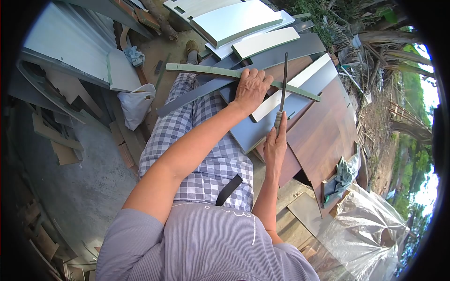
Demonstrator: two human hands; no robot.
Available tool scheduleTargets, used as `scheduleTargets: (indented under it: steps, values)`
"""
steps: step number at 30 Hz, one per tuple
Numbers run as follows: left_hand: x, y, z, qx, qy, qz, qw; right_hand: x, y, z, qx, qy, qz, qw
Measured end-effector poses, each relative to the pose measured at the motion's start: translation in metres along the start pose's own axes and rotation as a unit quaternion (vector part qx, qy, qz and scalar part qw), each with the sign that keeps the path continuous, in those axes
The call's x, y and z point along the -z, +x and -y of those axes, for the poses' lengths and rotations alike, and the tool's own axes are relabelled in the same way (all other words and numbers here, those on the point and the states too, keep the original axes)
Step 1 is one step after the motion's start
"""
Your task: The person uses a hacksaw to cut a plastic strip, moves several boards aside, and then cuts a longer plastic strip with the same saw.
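My left hand point(252, 88) is closed over a long, narrow, slightly curved strip of board point(201, 70) with a pale green edge. The strip runs across above my lap, and its far end overlaps the stacked boards. In my right hand point(275, 146) is a long, narrow dark blade point(284, 79) with a wrapped, light-coloured handle point(279, 118). The blade points away from me and crosses the strip in this view, just right of my left hand. Under the strip lie a grey-blue strip point(187, 99) and a white strip point(272, 105).
White panels point(234, 21) and brown wood-look boards point(323, 126) are piled ahead and to the right. A white bag point(136, 105) sits at left beside leaning boards point(70, 47). Clear plastic sheeting point(365, 225) covers the lower right. Dry plants point(347, 51) border the far side.
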State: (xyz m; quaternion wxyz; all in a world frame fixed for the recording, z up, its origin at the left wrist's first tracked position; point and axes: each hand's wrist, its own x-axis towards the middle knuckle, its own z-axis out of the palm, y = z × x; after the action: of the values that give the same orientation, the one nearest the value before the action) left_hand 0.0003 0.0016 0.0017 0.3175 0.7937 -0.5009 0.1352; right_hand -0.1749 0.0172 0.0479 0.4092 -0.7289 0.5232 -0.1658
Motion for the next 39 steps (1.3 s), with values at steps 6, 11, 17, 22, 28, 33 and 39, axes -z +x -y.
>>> scheduleTargets:
  steps: [6,11,17,22,28,33,39]
  values:
    - [0.001,0.0,0.0,0.0,-0.009,0.0,1.0,-0.003,0.006,-0.002,0.02,-0.028,-0.013,0.999]
    - [0.002,0.0,0.0,0.001,-0.008,0.005,1.0,-0.004,0.024,0.014,0.007,-0.023,0.0,1.0]
    - [0.001,0.0,0.0,0.004,-0.007,0.004,1.0,0.007,0.011,0.011,-0.044,0.052,0.04,0.997]
    - [0.0,-0.001,-0.001,0.001,-0.019,-0.009,1.0,0.017,-0.002,0.01,-0.066,0.13,0.075,0.986]
    - [0.001,0.0,0.0,0.0,-0.019,-0.002,1.0,0.011,0.026,0.02,-0.062,0.163,0.087,0.981]
    - [0.002,0.0,0.0,-0.001,-0.004,0.0,1.0,0.014,0.017,0.018,-0.065,0.172,0.091,0.979]
    - [0.0,-0.001,-0.001,-0.007,-0.033,-0.018,0.999,0.025,-0.009,-0.002,-0.062,0.235,0.116,0.963]
